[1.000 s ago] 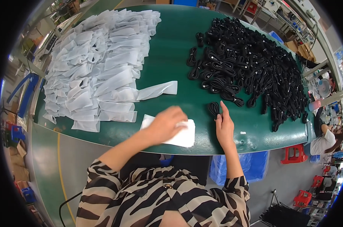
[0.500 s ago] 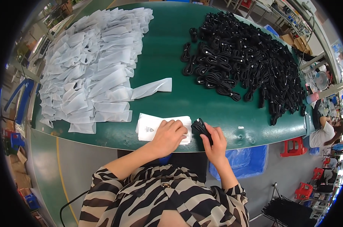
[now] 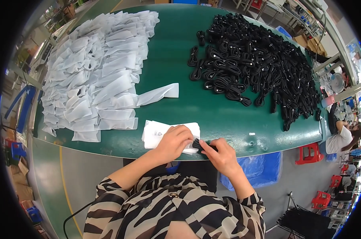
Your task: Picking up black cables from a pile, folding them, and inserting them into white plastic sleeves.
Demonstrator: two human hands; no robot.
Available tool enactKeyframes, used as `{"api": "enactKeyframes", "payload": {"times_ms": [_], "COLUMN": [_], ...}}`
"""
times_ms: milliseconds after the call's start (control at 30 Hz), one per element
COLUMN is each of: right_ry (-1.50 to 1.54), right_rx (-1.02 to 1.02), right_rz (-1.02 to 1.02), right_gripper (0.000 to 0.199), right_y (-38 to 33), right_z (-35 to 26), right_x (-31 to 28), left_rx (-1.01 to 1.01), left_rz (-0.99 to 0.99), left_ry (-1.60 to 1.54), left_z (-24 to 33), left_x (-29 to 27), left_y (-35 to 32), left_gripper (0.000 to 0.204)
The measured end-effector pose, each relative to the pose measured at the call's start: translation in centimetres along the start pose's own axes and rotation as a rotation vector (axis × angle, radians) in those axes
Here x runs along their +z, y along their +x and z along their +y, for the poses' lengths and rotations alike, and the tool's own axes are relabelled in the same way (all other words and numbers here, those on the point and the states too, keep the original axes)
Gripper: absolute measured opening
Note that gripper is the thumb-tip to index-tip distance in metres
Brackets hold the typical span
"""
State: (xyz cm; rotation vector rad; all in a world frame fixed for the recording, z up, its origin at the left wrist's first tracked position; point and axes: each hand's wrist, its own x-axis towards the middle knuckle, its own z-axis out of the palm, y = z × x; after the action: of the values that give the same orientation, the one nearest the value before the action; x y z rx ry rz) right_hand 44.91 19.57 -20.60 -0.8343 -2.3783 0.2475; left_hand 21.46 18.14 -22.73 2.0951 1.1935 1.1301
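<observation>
- Coiled black cable [image 3: 196,143] and right hand [image 3: 222,154] have shifted left since the earlier frame — the cable's tip is now at the right edge of the white bag stack [image 3: 150,133].
- Right hand: thumb and fingers pinch the cable, which lies between the hands, its long axis roughly left to right, the right end sloping slightly toward the person.
- Left hand [image 3: 174,139]: fingers curled down over the stack's right side, just beside the cable tip — whether they pinch a bag, I cannot tell.
- Tabletop [image 3: 168,51]: heaped cables [image 3: 260,67] to the right, pale sleeves [image 3: 92,71] to the left.
</observation>
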Motion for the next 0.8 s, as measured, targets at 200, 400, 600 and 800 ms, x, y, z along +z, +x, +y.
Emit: {"api": "enactKeyframes", "payload": {"times_ms": [200,400,600,800], "right_ry": [0.241,0.817,0.482,0.597], "right_rx": [0.123,0.619,0.269,0.051], "right_rz": [-0.139,-0.092,0.065,0.226], "right_gripper": [0.038,0.02,0.025,0.039], "right_y": [0.2,0.4,1.1,4.5], "right_z": [0.9,0.5,-0.2,-0.6], "right_x": [-0.2,1.3,2.0,2.4], "left_rx": [0.154,0.238,0.066,-0.1], "left_rz": [-0.094,-0.039,0.061,0.075], "left_ry": [0.037,0.059,-0.042,-0.195], "left_z": [1.2,1.3,1.9,2.4], "left_x": [-1.1,-1.4,-2.6,-5.0], "left_y": [0.5,1.0,2.3,3.5], "left_gripper": [0.018,0.022,0.017,0.013]}}
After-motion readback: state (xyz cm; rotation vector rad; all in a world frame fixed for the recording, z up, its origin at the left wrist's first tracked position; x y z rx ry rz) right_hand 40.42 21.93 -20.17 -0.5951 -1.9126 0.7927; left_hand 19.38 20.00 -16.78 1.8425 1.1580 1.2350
